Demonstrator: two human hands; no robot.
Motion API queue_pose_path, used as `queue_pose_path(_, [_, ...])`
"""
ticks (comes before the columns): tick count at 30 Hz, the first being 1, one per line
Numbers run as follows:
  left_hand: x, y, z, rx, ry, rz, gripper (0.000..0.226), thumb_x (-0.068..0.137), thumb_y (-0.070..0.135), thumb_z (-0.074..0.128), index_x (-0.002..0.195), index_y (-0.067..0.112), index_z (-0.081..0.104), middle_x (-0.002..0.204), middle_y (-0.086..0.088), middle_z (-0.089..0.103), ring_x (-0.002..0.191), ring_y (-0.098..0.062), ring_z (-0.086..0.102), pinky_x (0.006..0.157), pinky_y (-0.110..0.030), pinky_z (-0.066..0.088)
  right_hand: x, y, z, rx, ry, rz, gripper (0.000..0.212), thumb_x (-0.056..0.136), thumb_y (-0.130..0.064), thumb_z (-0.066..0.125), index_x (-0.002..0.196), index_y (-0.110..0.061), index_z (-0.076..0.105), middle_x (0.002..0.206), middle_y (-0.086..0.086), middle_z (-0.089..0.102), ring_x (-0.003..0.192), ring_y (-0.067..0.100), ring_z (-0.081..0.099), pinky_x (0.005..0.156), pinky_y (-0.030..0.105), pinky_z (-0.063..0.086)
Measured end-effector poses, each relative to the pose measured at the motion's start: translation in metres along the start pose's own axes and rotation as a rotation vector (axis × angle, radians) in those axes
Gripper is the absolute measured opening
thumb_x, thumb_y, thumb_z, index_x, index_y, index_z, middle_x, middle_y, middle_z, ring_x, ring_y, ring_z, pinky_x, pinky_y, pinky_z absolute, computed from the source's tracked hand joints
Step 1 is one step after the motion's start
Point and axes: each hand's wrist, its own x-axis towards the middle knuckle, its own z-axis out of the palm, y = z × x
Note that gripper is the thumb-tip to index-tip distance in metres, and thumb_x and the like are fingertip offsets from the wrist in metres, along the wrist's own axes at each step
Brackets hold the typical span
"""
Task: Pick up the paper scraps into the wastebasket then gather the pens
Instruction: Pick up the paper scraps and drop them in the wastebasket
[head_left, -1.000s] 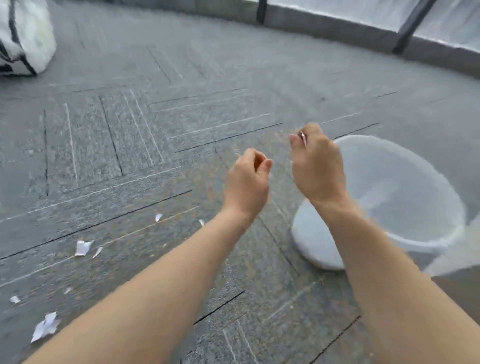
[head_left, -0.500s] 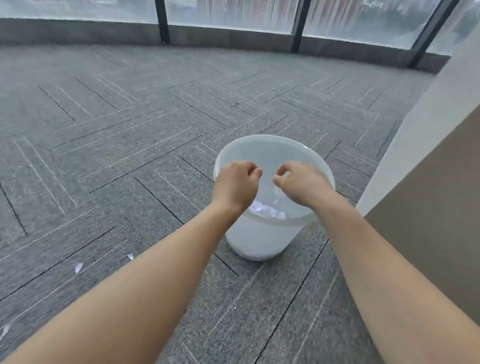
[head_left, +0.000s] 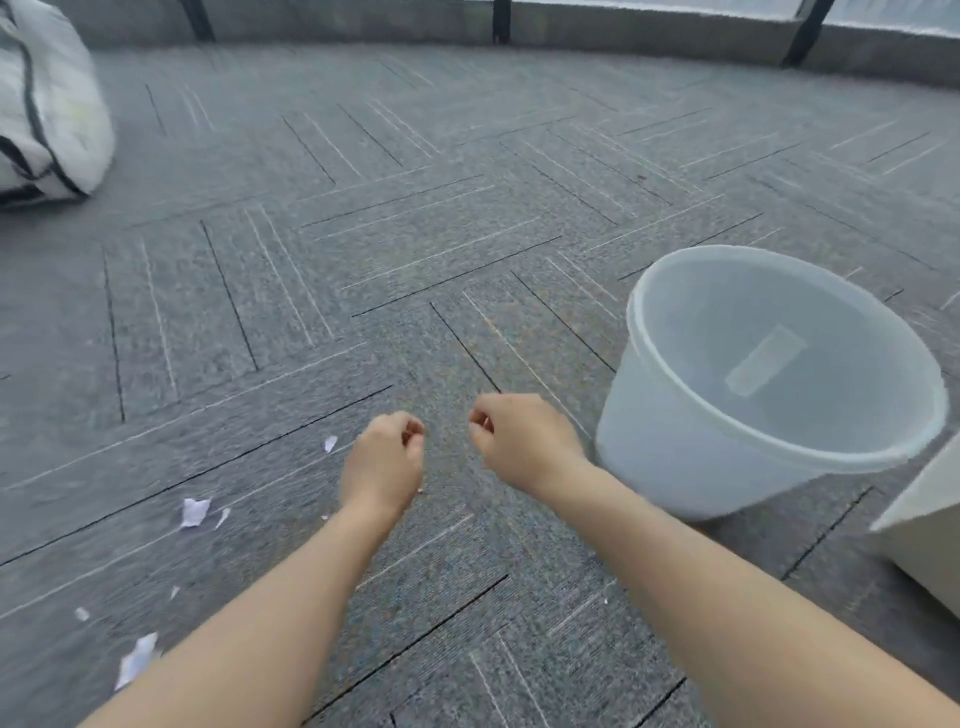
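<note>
A translucent white wastebasket (head_left: 675, 457) stands on the grey carpet at the right, its inside out of sight from this angle. Several white paper scraps lie on the carpet at lower left: a larger scrap (head_left: 194, 512), a small scrap (head_left: 330, 443) and another scrap (head_left: 136, 660) near my left forearm. My left hand (head_left: 384, 462) and my right hand (head_left: 519, 441) hover side by side over the carpet, left of the wastebasket, both with fingers curled in and nothing visible in them. No pens are in view.
A white bag with black straps (head_left: 47, 109) lies at the far left. A low wall with window posts (head_left: 498, 26) runs along the back. A pale box or furniture corner (head_left: 924, 530) juts in at the right edge.
Both hands were over the wastebasket's mouth half a second ago; they have since swung left, away from it, over the carpet. The view has turned back toward the scraps.
</note>
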Motion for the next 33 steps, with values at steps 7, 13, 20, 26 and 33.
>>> queue_pose_path(7, [-0.024, -0.116, -0.011, 0.121, -0.055, -0.345, 0.032, 0.090, 0.028, 0.058, 0.121, 0.020, 0.054, 0.117, -0.003, 0.055, 0.093, -0.019, 0.058, 0.079, -0.036, 0.050, 0.045, -0.015, 0.115, -0.075, -0.256, 0.094, 0.036, 0.094, -0.036, 0.052, 0.126, -0.019, 0.049, 0.118, 0.005, 0.062, 0.105, 0.028, 0.059, 0.075, 0.037, 0.047])
queue_pose_path(13, [-0.021, -0.142, -0.009, 0.073, -0.052, -0.346, 0.038, 0.086, 0.030, 0.066, 0.121, 0.023, 0.053, 0.119, 0.003, 0.051, 0.095, -0.012, 0.054, 0.079, -0.030, 0.046, 0.087, -0.020, 0.158, -0.068, -0.177, 0.189, 0.036, 0.094, -0.040, 0.054, 0.118, -0.013, 0.048, 0.113, 0.007, 0.057, 0.090, 0.024, 0.059, 0.068, 0.035, 0.046])
queue_pose_path(20, [-0.011, -0.150, -0.007, 0.084, -0.042, -0.267, 0.006, 0.089, 0.026, 0.062, 0.086, 0.020, 0.062, 0.090, 0.005, 0.055, 0.085, -0.016, 0.053, 0.072, -0.029, 0.042, 0.096, -0.020, 0.179, -0.088, -0.139, 0.103, 0.018, 0.100, -0.023, 0.045, 0.105, -0.008, 0.053, 0.109, 0.009, 0.053, 0.081, 0.021, 0.051, 0.069, 0.033, 0.041])
queue_pose_path(26, [-0.011, -0.154, -0.004, 0.196, -0.070, -0.180, 0.013, 0.093, 0.029, 0.055, 0.089, 0.018, 0.061, 0.092, 0.003, 0.054, 0.081, -0.017, 0.054, 0.071, -0.033, 0.047, 0.078, -0.049, 0.187, 0.074, -0.301, -0.182, 0.007, 0.097, -0.018, 0.050, 0.097, -0.013, 0.055, 0.086, 0.004, 0.065, 0.076, 0.022, 0.060, 0.066, 0.036, 0.051])
queue_pose_path(33, [-0.014, -0.168, -0.016, 0.010, 0.100, -0.352, 0.012, 0.096, 0.017, 0.048, 0.085, 0.013, 0.051, 0.080, -0.002, 0.057, 0.071, -0.020, 0.053, 0.055, -0.031, 0.035, 0.087, -0.074, 0.192, -0.094, -0.453, -0.331, 0.007, 0.095, -0.019, 0.055, 0.094, -0.013, 0.059, 0.091, 0.003, 0.066, 0.082, 0.022, 0.060, 0.074, 0.038, 0.053])
